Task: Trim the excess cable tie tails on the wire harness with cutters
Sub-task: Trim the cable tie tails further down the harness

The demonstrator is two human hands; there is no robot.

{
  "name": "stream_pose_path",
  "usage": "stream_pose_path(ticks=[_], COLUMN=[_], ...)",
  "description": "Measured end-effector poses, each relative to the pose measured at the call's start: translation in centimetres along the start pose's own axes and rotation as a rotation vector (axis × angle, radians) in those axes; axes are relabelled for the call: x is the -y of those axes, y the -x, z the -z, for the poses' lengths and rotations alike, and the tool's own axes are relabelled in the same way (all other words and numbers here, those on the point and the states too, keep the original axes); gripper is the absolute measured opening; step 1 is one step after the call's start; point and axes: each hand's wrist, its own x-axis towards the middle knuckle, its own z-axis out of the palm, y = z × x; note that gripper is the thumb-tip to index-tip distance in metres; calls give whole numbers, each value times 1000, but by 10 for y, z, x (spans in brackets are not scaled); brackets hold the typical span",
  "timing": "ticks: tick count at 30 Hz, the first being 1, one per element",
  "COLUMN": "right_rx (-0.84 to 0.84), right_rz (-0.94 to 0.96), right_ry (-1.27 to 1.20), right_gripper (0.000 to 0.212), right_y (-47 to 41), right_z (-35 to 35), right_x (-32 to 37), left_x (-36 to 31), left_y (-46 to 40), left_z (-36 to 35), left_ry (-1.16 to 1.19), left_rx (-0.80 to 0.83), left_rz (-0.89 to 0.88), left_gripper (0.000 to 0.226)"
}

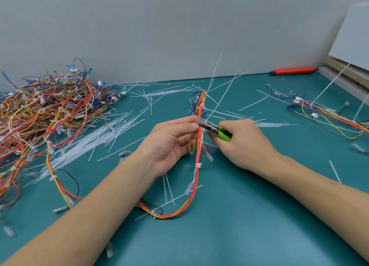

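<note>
While left hand (169, 144) pinches harness (196, 166), right hand (245, 144) grips cutters (211, 127), teal mat (229, 216), grey wall (159, 26).

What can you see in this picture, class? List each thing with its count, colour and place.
Held harness: one, mostly orange-red, centre.
Uncut tie tails: several, translucent white, rising from the harness top.
Cutters: one, green handles, at the harness.
Harness pile: many, multicoloured, left.
Loose harness: one, multicoloured, right.
Loose cable ties: many, white, scattered.
Mat: one, teal.
Orange tool: one, far right.
Left hand: holds harness.
Right hand: grips cutters.
</note>
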Motion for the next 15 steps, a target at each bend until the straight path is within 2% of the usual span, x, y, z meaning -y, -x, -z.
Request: stream_pose_path(ticks=[4,6,9,15], right_rx=[5,-22,-25,-17], right_rz=[-15,33,108,126], right_ry=[26,32,48,23], right_gripper=[51,43,20,16], right_y=[2,3,3,2], right_z=[1,3,3,3], right_x=[2,3,5,4], left_x=[1,1,0,-2], left_y=[0,0,1,3], left_z=[-1,-1,-1,-2], left_ry=[0,19,22,5], left_rx=[-1,-9,-16,-19], left_rz=[5,2,-2,2], left_gripper=[37,37,37,33])
